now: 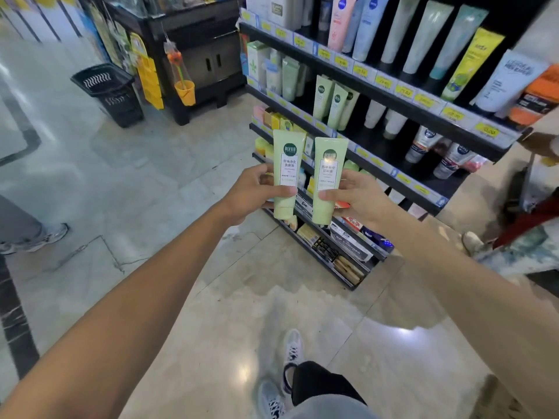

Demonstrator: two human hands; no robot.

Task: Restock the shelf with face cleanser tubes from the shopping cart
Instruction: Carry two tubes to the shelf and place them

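Gripping: left hand (251,196) holds left tube (286,173), right hand (354,198) holds right tube (328,179), thumbs across labels | axes upright, caps down, crimped flat ends up | glossy pale-green plastic, side by side before black shelf (390,99) | matching tubes (331,102) on shelf.

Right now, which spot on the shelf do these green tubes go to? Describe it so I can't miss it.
Find the black shelf unit on the right and take its second visible tier, under the tall white and blue tubes. Matching shelved tubes stand there, cap down, left of the white tubes. Only they share the pale green body and dark green round logo of the held tubes.
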